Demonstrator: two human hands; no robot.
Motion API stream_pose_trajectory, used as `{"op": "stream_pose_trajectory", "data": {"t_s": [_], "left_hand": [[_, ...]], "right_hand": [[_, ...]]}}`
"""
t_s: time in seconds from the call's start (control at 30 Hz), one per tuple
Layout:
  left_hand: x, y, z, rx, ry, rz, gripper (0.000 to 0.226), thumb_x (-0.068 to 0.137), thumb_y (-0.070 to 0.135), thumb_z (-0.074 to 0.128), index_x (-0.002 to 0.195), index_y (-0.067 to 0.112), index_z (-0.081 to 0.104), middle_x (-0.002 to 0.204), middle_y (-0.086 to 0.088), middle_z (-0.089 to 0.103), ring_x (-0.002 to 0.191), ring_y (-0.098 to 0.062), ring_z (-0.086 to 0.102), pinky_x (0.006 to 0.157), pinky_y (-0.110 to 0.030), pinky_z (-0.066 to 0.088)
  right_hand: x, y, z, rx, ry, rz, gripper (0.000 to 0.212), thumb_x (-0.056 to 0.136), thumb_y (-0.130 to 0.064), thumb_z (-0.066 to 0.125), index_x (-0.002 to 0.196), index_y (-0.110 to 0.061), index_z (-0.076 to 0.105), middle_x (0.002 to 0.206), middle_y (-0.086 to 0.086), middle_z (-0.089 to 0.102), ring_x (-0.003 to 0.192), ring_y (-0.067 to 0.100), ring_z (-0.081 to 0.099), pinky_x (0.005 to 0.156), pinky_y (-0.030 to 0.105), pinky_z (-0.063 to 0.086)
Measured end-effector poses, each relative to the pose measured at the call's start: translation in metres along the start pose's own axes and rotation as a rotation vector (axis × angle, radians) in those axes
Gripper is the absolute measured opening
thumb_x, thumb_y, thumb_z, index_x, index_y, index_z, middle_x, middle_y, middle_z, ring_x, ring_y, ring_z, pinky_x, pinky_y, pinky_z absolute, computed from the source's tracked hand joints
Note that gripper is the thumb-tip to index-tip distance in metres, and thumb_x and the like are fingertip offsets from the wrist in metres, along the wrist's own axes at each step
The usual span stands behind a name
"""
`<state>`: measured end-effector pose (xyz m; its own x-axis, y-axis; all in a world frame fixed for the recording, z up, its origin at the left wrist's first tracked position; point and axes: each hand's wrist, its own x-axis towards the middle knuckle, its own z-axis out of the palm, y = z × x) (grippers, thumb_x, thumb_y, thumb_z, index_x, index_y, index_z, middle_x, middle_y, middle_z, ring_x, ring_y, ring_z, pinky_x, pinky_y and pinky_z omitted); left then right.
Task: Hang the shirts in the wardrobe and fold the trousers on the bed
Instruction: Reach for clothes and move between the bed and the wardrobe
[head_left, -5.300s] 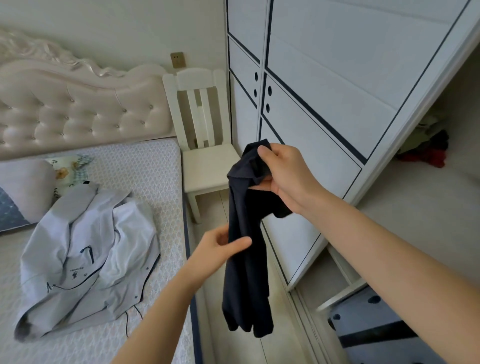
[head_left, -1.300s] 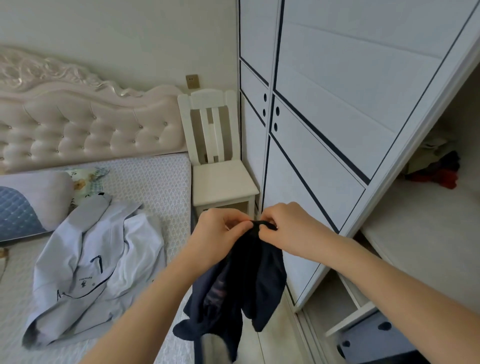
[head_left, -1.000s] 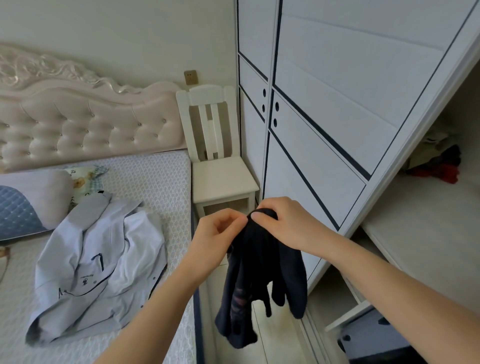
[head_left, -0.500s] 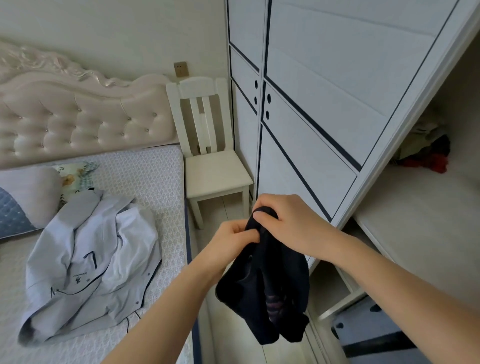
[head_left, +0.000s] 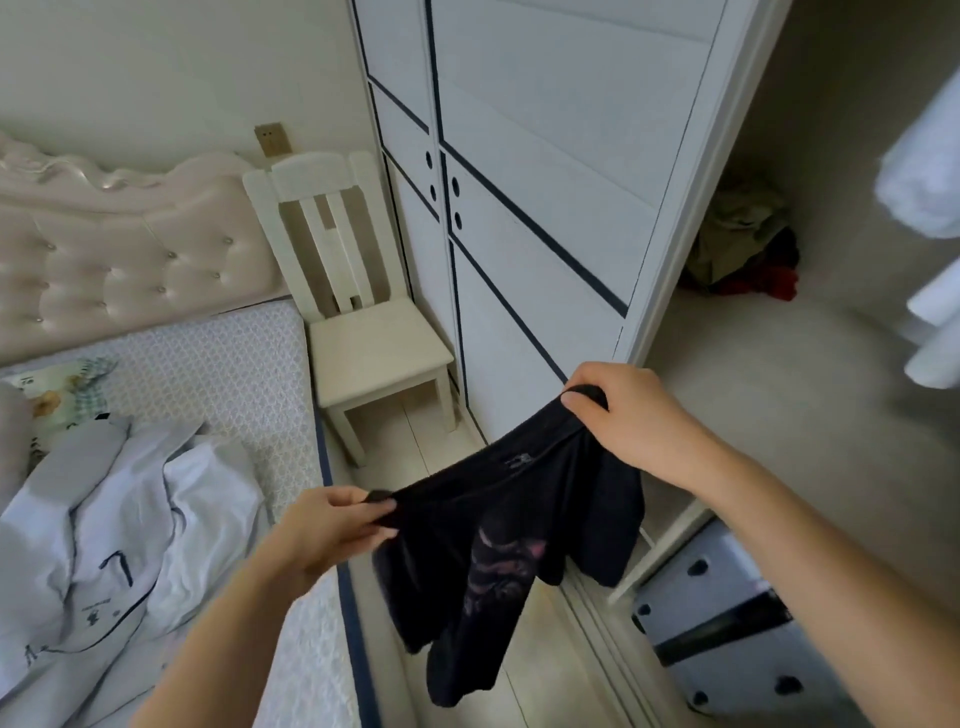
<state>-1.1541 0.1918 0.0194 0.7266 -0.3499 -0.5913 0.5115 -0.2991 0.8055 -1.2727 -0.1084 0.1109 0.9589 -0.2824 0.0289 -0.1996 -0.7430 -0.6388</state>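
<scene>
A black garment with a faded pink print (head_left: 498, 551) hangs stretched between my hands, over the floor between bed and wardrobe. My left hand (head_left: 327, 530) pinches one end of its top edge. At the other end, higher and to the right, my right hand (head_left: 623, 415) grips the fabric. A pale lilac shirt (head_left: 104, 545) lies crumpled on the bed (head_left: 218, 364) at the left. The white wardrobe (head_left: 530, 171) stands to the right, its open section (head_left: 779, 389) behind my right hand.
A white wooden chair (head_left: 363, 338) stands between bed and wardrobe. A pile of olive, red and dark clothes (head_left: 743, 249) lies on the wardrobe shelf. White cloth (head_left: 930, 171) hangs at the far right. A grey drawer front (head_left: 717, 613) sticks out low on the right.
My hands, which held the bunched garment together, have moved apart, and the black garment is now spread open between them, showing the pink print. The view has shifted right into the wardrobe.
</scene>
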Motion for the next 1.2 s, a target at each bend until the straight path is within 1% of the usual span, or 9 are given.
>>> {"op": "stream_pose_trajectory", "data": {"t_s": [0.13, 0.3, 0.43, 0.57, 0.7, 0.77, 0.9, 1.03, 1.2], "left_hand": [[-0.008, 0.025, 0.015, -0.490, -0.226, -0.047, 0.020, 0.080, 0.014, 0.065, 0.088, 0.002, 0.080, 0.099, -0.019, 0.074, 0.089, -0.022, 0.075, 0.069, -0.028, 0.060], [-0.014, 0.045, 0.051, -0.580, -0.425, -0.021, 0.028, 0.066, 0.016, 0.087, 0.092, 0.009, 0.077, 0.103, -0.009, 0.074, 0.104, -0.024, 0.070, 0.085, -0.038, 0.057], [-0.013, 0.059, 0.085, -0.272, -0.291, 0.059, 0.019, 0.076, 0.024, 0.072, 0.088, 0.011, 0.079, 0.097, -0.010, 0.072, 0.087, -0.018, 0.072, 0.076, -0.033, 0.058], [-0.008, 0.068, 0.115, 0.038, -0.122, 0.185, 0.037, 0.072, 0.034, 0.075, 0.092, 0.002, 0.075, 0.095, -0.017, 0.073, 0.084, -0.023, 0.070, 0.083, -0.038, 0.055], [-0.001, 0.088, 0.138, 0.175, -0.132, 0.294, 0.025, 0.083, 0.030, 0.073, 0.081, 0.005, 0.075, 0.080, -0.014, 0.073, 0.071, -0.019, 0.069, 0.060, -0.025, 0.056], [0.005, 0.099, 0.150, 0.211, -0.152, 0.347, 0.030, 0.086, 0.028, 0.072, 0.076, 0.000, 0.070, 0.067, -0.010, 0.067, 0.059, -0.014, 0.064, 0.049, -0.020, 0.050], [0.010, 0.127, 0.171, 0.313, -0.262, 0.465, 0.037, 0.087, 0.031, 0.072, 0.074, -0.003, 0.066, 0.065, -0.018, 0.063, 0.060, -0.020, 0.058, 0.058, -0.033, 0.047], [0.002, 0.158, 0.186, 0.430, -0.404, 0.605, 0.045, 0.086, 0.036, 0.070, 0.071, -0.006, 0.064, 0.062, -0.021, 0.056, 0.057, -0.021, 0.051, 0.055, -0.031, 0.040], [-0.010, 0.205, 0.200, 0.442, -0.549, 0.745, 0.037, 0.087, 0.035, 0.071, 0.070, 0.002, 0.071, 0.080, -0.030, 0.063, 0.067, -0.025, 0.059, 0.066, -0.037, 0.048]], "right_hand": [[-0.014, 0.039, -0.007, -0.164, -0.117, 0.097, 0.008, 0.093, -0.034, 0.062, 0.090, -0.028, 0.058, 0.084, -0.008, 0.059, 0.073, 0.007, 0.057, 0.062, 0.021, 0.045], [-0.036, 0.073, -0.019, -0.241, -0.256, 0.192, 0.009, 0.091, -0.032, 0.064, 0.089, -0.025, 0.059, 0.095, -0.005, 0.062, 0.089, 0.016, 0.062, 0.081, 0.038, 0.054], [-0.047, 0.097, -0.034, -0.258, -0.210, 0.241, 0.011, 0.090, -0.029, 0.067, 0.082, -0.026, 0.059, 0.081, -0.007, 0.061, 0.074, 0.011, 0.060, 0.071, 0.034, 0.054], [-0.054, 0.113, -0.041, -0.236, -0.188, 0.291, 0.013, 0.090, -0.024, 0.067, 0.080, -0.026, 0.059, 0.076, -0.008, 0.061, 0.072, 0.011, 0.059, 0.069, 0.032, 0.052], [-0.062, 0.121, -0.043, -0.245, -0.163, 0.352, 0.009, 0.089, -0.025, 0.068, 0.083, -0.024, 0.061, 0.074, -0.009, 0.061, 0.070, 0.009, 0.060, 0.070, 0.034, 0.055], [-0.063, 0.121, -0.045, -0.269, -0.142, 0.385, 0.010, 0.089, -0.025, 0.068, 0.083, -0.023, 0.061, 0.075, -0.009, 0.062, 0.071, 0.010, 0.060, 0.071, 0.036, 0.055], [-0.066, 0.112, -0.046, -0.314, -0.082, 0.457, 0.006, 0.091, -0.024, 0.064, 0.089, -0.019, 0.062, 0.081, -0.003, 0.064, 0.076, 0.016, 0.062, 0.074, 0.039, 0.056], [-0.068, 0.095, -0.049, -0.372, -0.026, 0.543, 0.011, 0.091, -0.022, 0.061, 0.082, -0.018, 0.057, 0.082, 0.000, 0.061, 0.076, 0.020, 0.061, 0.072, 0.039, 0.054], [-0.071, 0.066, -0.071, -0.364, 0.067, 0.601, 0.013, 0.090, -0.022, 0.063, 0.082, -0.026, 0.054, 0.080, -0.007, 0.057, 0.077, 0.015, 0.058, 0.070, 0.032, 0.050]]}}
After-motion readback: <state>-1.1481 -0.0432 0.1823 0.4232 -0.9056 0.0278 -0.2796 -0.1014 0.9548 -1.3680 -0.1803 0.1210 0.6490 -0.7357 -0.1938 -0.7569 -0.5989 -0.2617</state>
